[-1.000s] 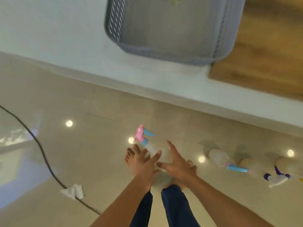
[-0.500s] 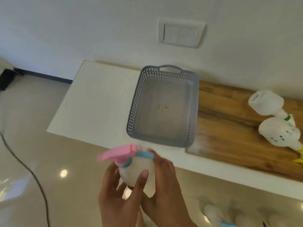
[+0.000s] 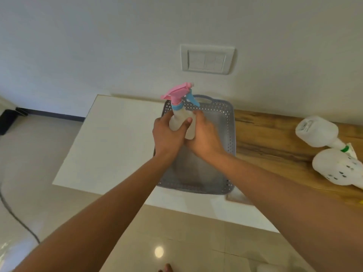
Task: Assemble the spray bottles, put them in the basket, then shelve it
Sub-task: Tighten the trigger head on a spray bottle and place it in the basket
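Both my hands hold one spray bottle upright over the grey perforated basket. The bottle is translucent white with a pink trigger head and a blue collar and lever. My left hand wraps its left side and my right hand wraps its right side and base. The basket stands on the white counter against the wall, and my arms cover much of its floor. Two white bottles lie on their sides on the wooden surface at the right.
A wooden top adjoins the white counter on the right. A wall switch plate sits above the basket. A black cable runs across the glossy tile floor at left. A dark object stands by the baseboard.
I lifted the pink-headed bottle from the floor and carried it up and forward. It now hangs over the basket, with both hands still on it.
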